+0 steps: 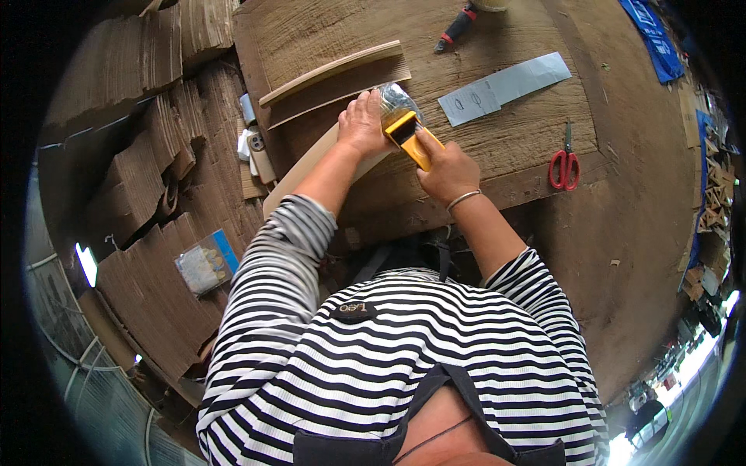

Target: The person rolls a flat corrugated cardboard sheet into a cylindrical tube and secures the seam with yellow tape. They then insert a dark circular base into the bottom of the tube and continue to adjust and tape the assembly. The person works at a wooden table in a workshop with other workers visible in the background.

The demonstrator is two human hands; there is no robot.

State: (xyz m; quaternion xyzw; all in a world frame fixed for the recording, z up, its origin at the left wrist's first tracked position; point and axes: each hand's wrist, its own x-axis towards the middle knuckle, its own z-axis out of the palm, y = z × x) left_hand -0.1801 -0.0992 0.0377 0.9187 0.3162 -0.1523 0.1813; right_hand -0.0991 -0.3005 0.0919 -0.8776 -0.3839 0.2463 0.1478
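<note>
My right hand [449,172] is closed round a yellow tape dispenser [422,158] with a dark inner part. A shiny clear roll [398,99] shows at its far side. Right beside it, my left hand [362,124] grips the far end of a long tan cardboard strip [309,165], with its fingers bent over the strip. The strip slants toward me under my left forearm. Just beyond my left hand lies a folded cardboard piece [336,84] with raised edges. What my left fingertips press against is partly hidden.
On the wooden table [513,147] are a grey paper strip [505,87], red-handled scissors [565,168] and a red-and-black tool [457,29]. A phone [259,155] lies at the left edge. Stacked cardboard [148,256] fills the left, with a plastic packet [203,266] on it.
</note>
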